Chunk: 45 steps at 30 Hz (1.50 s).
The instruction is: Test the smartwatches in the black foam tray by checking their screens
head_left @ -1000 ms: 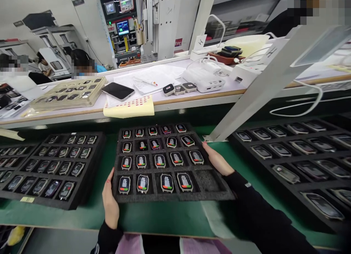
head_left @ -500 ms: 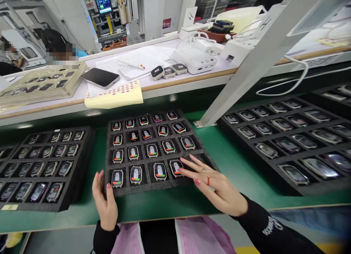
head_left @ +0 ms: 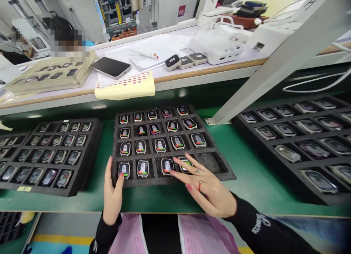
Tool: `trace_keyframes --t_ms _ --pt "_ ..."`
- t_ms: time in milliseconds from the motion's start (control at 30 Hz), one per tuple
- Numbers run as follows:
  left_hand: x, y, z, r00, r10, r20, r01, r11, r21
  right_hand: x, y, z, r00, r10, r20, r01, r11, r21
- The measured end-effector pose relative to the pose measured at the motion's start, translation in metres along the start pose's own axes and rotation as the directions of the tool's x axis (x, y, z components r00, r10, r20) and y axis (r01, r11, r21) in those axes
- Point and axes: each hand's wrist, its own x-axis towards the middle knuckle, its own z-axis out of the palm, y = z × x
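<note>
A black foam tray (head_left: 212, 162) lies on the green bench in front of me, with square smartwatches in rows and their screens lit. My left hand (head_left: 113, 195) is at its front-left corner, fingers along the side and thumb tip over the lower edge of a smartwatch (head_left: 124, 169). Spread and outstretched, the fingers of my right hand (head_left: 211, 190) hover over or touch the front row. One fingertip is at a smartwatch with a silver case (head_left: 167, 166); other fingers partly cover the smartwatch to its right. The front-right compartment holds no watch.
More foam trays of watches stand left (head_left: 74, 184) and right (head_left: 298, 188). A slanted metal post (head_left: 246, 78) meets the bench behind my tray. The shelf above carries a phone (head_left: 111, 67), papers, three small watches (head_left: 185, 61) and a white charger (head_left: 216, 47).
My view has shifted, so the bench appears displaced. My right hand has moved one smartwatch leftward along the front row. My left thumb has moved from the tray corner onto the front-left smartwatch.
</note>
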Motion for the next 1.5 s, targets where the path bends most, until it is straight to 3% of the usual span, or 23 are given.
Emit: trace_keyframes --t_ms 300,633,900,1033,1267,1500 --pt "0.000 -0.004 -0.001 0.999 -0.002 0.043 0.004 0.999 -0.033 0.019 -0.008 0.014 0.999 -0.022 0.030 0.021 0.999 0.037" --pt "0.000 -0.005 -0.001 0.999 -0.006 0.049 0.006 1.000 0.003 0.055 -0.023 0.047 0.983 -0.012 0.185 0.001 0.998 0.058" --pt "0.001 -0.006 0.000 0.999 -0.018 0.042 0.018 1.000 0.000 0.052 -0.018 0.037 0.986 -0.007 0.168 0.001 1.000 0.031" --pt "0.002 -0.009 0.000 0.999 -0.008 0.044 0.008 1.000 0.005 0.058 -0.012 0.030 0.994 0.019 0.105 -0.015 0.999 -0.036" --pt "0.013 0.001 -0.001 0.992 0.081 0.093 -0.098 0.977 0.190 0.084 -0.007 0.033 0.988 0.117 0.105 -0.093 0.974 -0.208" --pt "0.024 0.013 0.008 0.957 0.277 0.085 -0.286 0.853 0.437 0.095 -0.005 0.050 0.980 0.106 0.171 -0.062 0.967 -0.248"
